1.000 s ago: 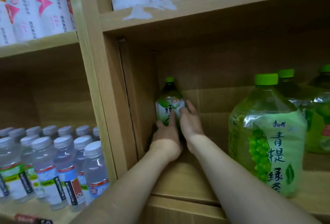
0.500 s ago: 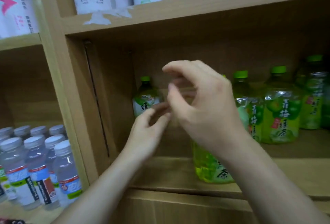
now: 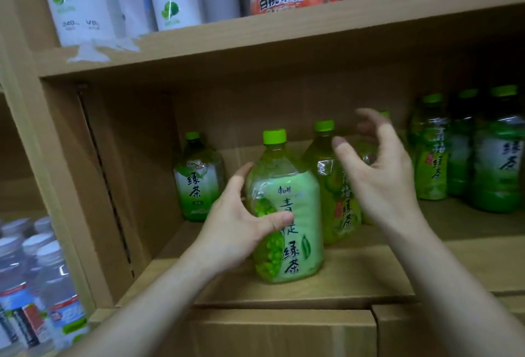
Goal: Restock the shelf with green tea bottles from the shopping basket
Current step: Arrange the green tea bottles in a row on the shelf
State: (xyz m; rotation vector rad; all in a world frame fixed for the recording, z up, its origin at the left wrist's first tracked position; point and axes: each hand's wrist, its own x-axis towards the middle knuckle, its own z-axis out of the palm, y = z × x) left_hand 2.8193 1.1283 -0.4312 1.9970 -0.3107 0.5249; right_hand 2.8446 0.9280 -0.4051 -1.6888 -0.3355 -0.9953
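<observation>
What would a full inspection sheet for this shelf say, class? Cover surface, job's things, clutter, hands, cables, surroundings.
Surface: wooden shelf, bare at front.
Job's things: large green tea bottle upright near the front; small green tea bottle at back left; more green bottles at right.
Clutter: nothing seen.
Hands: left hand wraps the large bottle; right hand open, blurred, holding nothing.
Cables: nothing seen.
Surroundings: white bottles above; water bottles lower left.
</observation>
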